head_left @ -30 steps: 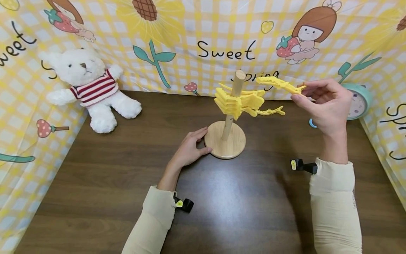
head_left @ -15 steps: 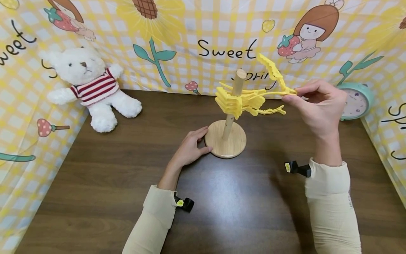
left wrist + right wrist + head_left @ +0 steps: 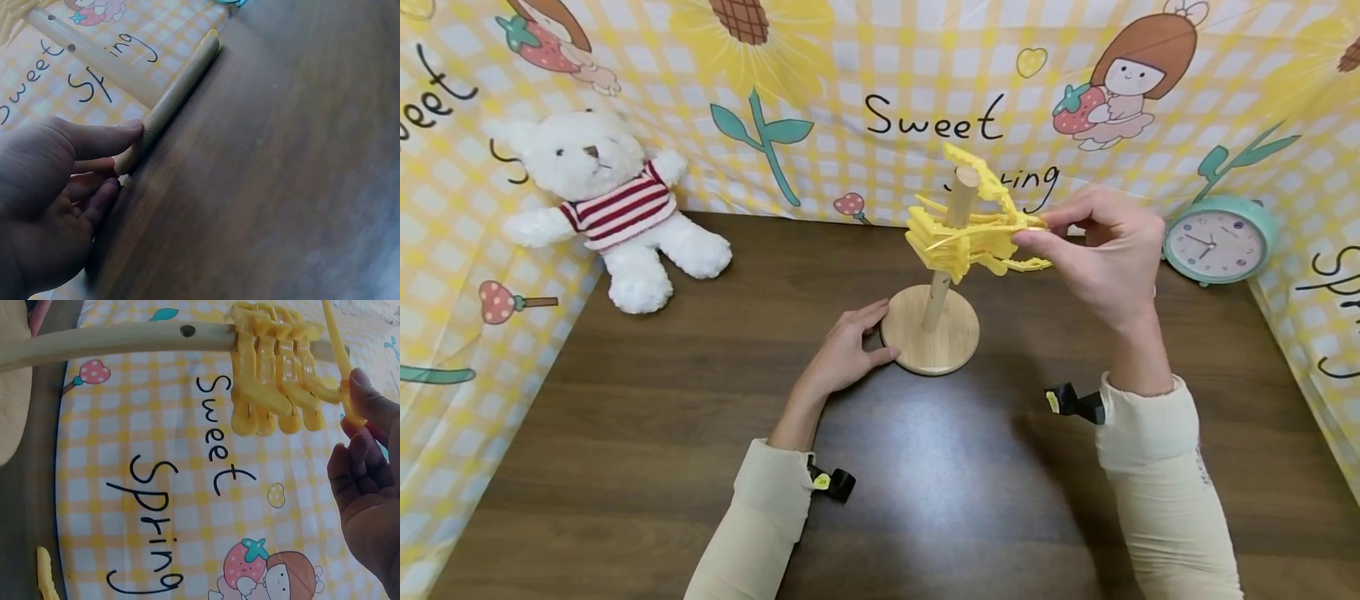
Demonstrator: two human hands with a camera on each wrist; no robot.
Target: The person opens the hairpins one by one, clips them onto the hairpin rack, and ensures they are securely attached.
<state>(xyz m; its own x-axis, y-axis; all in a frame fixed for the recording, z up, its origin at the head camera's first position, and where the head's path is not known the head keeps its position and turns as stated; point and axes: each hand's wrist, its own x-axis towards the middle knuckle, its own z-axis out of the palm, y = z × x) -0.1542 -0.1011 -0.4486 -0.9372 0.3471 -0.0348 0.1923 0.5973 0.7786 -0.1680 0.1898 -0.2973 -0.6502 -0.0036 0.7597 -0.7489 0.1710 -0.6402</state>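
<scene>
In the head view, my right hand (image 3: 1108, 254) pinches the hinged end of an opened yellow hair clip (image 3: 990, 178) between thumb and fingers. Its two long curved arms spread either side of the wooden post (image 3: 936, 304), near the top. Just under it, several similar yellow hair clips (image 3: 269, 369) are stacked around the post, seen close in the right wrist view. The round base (image 3: 943, 343) of the wooden stand sits on the table, with my left hand (image 3: 841, 354) holding its left rim. The left wrist view shows the thumb (image 3: 106, 140) on that rim and the fingers behind.
Another yellow piece (image 3: 47, 575) lies on the table right of the stand, partly hidden in the head view. A white teddy bear (image 3: 591, 183) sits at the back left and a green alarm clock (image 3: 1221, 242) at the back right. Patterned cloth (image 3: 880, 50) walls the table.
My right hand has moved left towards the post. The hair clip in it, closed at first, has opened and its arms have passed to both sides of the post. My left hand has stayed put.
</scene>
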